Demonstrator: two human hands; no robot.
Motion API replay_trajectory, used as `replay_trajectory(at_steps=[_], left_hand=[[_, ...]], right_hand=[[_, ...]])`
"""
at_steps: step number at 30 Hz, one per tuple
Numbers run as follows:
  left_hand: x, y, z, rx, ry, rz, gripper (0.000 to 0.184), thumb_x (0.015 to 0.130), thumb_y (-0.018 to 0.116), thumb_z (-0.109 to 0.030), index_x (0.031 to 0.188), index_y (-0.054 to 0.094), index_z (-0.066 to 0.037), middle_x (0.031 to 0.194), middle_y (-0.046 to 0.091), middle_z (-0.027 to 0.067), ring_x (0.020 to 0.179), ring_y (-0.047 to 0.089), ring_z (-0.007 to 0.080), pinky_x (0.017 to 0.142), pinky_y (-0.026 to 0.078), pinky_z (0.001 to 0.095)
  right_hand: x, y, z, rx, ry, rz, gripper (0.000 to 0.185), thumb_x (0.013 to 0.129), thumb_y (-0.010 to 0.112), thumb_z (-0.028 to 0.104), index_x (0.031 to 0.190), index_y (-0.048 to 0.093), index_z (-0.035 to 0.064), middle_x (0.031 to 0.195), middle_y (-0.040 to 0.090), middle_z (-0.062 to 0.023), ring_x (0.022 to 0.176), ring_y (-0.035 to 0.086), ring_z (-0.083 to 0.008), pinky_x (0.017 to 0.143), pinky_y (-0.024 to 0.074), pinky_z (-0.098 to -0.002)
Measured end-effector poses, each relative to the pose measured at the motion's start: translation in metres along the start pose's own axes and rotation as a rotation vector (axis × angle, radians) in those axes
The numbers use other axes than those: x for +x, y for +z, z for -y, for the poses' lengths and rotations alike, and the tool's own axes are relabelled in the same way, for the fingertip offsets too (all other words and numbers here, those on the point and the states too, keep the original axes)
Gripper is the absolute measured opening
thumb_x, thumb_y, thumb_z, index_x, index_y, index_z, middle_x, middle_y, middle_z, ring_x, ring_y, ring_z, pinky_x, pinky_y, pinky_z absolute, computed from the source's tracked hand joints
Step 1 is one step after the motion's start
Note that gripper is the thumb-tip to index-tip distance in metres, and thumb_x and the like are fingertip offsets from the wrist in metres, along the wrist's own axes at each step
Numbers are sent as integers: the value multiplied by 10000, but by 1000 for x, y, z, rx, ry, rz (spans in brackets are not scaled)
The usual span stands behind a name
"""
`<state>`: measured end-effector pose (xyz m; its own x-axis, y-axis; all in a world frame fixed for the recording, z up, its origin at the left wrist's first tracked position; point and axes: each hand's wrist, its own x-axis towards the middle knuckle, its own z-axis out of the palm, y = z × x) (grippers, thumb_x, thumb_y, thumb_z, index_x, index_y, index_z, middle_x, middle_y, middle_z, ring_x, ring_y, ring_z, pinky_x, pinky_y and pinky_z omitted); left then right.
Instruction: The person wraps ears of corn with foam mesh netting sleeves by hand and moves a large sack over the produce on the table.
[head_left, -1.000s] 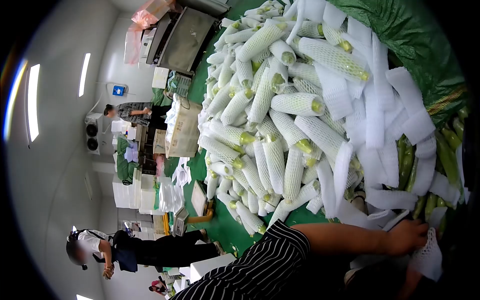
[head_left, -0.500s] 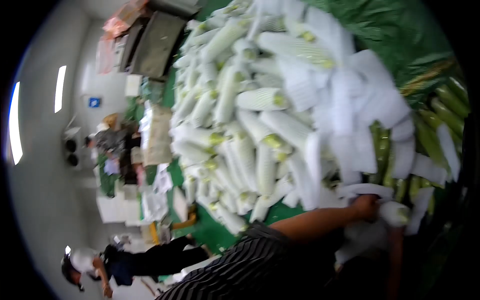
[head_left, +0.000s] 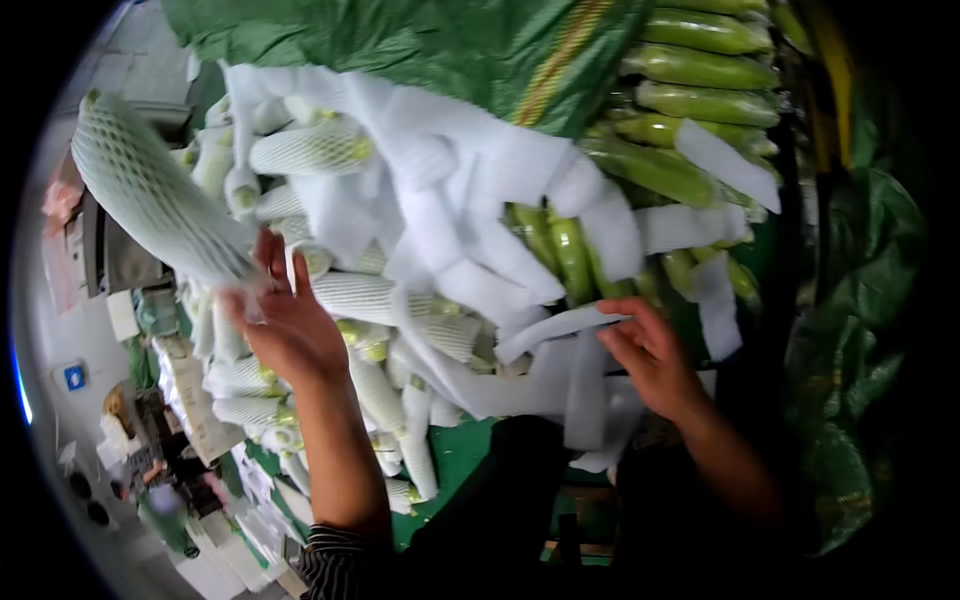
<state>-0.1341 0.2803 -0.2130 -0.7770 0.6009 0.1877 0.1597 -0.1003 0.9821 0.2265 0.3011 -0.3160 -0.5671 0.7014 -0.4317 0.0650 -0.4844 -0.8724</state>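
My left hand (head_left: 290, 325) is raised over the pile with its fingers spread. A long pale-green gourd in a white foam net sleeve (head_left: 165, 195) is in the air, tilted, its lower end by my fingertips; whether they still touch is blurred. My right hand (head_left: 655, 355) pinches the end of a white foam sheet (head_left: 560, 325) between thumb and fingers. Around it lie more foam sheets (head_left: 480, 215) and green gourds in clear film (head_left: 570, 255). Left of them is a heap of net-sleeved gourds (head_left: 375, 390).
Film-wrapped gourds (head_left: 710, 70) lie in a row at the upper right. A green woven sheet (head_left: 400, 45) covers the far side, with more green sheeting (head_left: 850, 380) at the right. A person (head_left: 145, 465) and white boxes (head_left: 225, 550) are at the lower left.
The view has swung to the right. My left hand has moved left, away from the foam sheets, and opened; a sleeved gourd is now in the air beside it.
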Motion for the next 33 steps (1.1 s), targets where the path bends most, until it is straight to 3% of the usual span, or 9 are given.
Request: replay_trajectory(at_steps=[4,6,9,12,16,19,23,27,33], left_hand=[[-84,32,72,321,-118,376,272,922,698,-243,1101,599,-63,1027,630,64,882,604,177,826,458,293],[-111,71,52,1165,510,855,535,745,811,-218,1220,601,-89,1196,593,108,1078,571,309,984,428,432],[-139,81,85,877,382,1301,575,727,810,-184,1254,597,-93,1277,572,106,1172,525,353,1037,379,467],[-145,71,82,898,331,1314,571,733,799,-106,1268,600,-106,1245,586,109,1160,546,319,1007,415,436],[-145,35,101,237,38,1170,487,787,733,51,1233,570,-55,1129,626,119,987,612,209,742,524,299],[-169,62,59,-195,-934,1075,367,880,686,38,1219,565,-34,1051,641,60,823,613,159,714,501,285],[-178,75,84,-184,-984,1027,267,949,665,-69,1199,586,-24,1042,634,32,749,582,92,659,479,251],[-193,80,104,432,-119,993,185,857,673,-27,1041,693,-39,943,641,89,868,641,259,736,505,334],[-228,88,151,506,-338,1044,281,882,646,-115,1156,644,-51,1125,589,191,1037,600,370,802,520,409]], right_hand=[[19,-4,-55,-536,-214,-167,616,853,768,227,1385,509,57,1312,551,-157,1176,561,-299,995,443,-389],[18,-1,-63,-919,-419,-156,648,799,791,216,1376,528,82,1292,553,-161,1200,531,-344,1001,438,-426],[31,-9,-72,-1163,-316,32,575,743,808,238,1264,594,119,1194,569,-148,1107,567,-338,930,469,-440],[26,-18,-55,-652,40,120,408,763,795,218,1095,612,69,1086,559,-121,980,592,-269,839,481,-399],[-21,-34,-45,-271,-291,571,411,913,704,405,1050,603,30,1078,538,-84,945,545,-216,845,468,-351],[-22,-26,-47,658,26,528,484,969,627,473,1221,531,71,1027,584,-51,934,579,-154,885,477,-305],[-9,-1,-45,514,112,163,443,974,665,307,1318,497,82,1037,607,-30,830,560,-114,761,477,-268],[-6,-16,-64,-191,-254,-98,306,905,740,198,1153,614,71,1043,593,-65,885,568,-163,784,488,-298],[-8,-23,-105,-206,-194,-114,367,854,774,86,1158,573,44,1226,546,-94,980,581,-181,841,524,-313]])
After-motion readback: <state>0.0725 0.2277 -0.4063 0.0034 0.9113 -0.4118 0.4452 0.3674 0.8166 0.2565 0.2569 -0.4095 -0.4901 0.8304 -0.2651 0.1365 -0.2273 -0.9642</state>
